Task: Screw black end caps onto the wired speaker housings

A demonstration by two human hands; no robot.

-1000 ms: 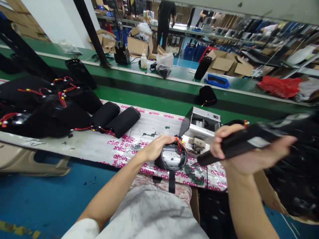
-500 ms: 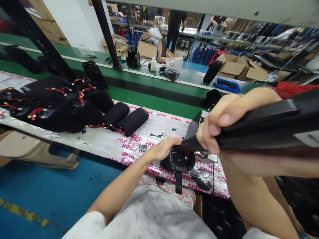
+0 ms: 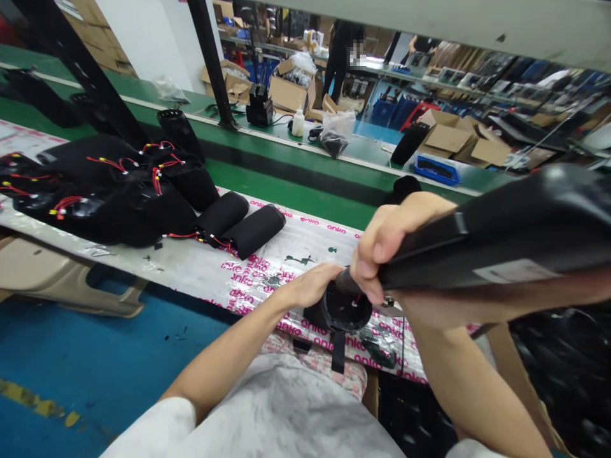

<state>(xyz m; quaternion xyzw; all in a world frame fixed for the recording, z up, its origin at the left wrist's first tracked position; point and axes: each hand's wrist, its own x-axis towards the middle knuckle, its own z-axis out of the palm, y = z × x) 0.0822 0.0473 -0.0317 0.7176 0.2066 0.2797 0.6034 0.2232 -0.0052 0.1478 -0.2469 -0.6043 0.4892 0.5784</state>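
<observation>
My right hand [image 3: 389, 245] is wrapped round a long black electric screwdriver [image 3: 506, 235], its lever along the top and a pale label on its side. The tapered nose points down at the rim of a round black cylindrical housing [image 3: 346, 312], open at the top. Inside the housing a short red wire with a white connector shows. A black strap [image 3: 338, 353] hangs from its near side. My left hand [image 3: 315, 286] grips the housing's far-left rim, fingertips partly hidden behind the screwdriver's nose. The screwdriver tip itself is hidden.
Black cylinders with red wires [image 3: 114, 191] crowd the left of the plastic-covered bench [image 3: 305, 235]. Behind runs a green conveyor surface [image 3: 267, 172] with a dark post [image 3: 210, 63]. A glue bottle [image 3: 298, 123], a blue tray [image 3: 436, 169] and cartons stand beyond. A person [image 3: 338, 57] stands far back.
My right hand and the screwdriver have shifted slightly left, and the tool's back end has swung more into view. The left hand stays on the housing rim. The view has shifted a little.
</observation>
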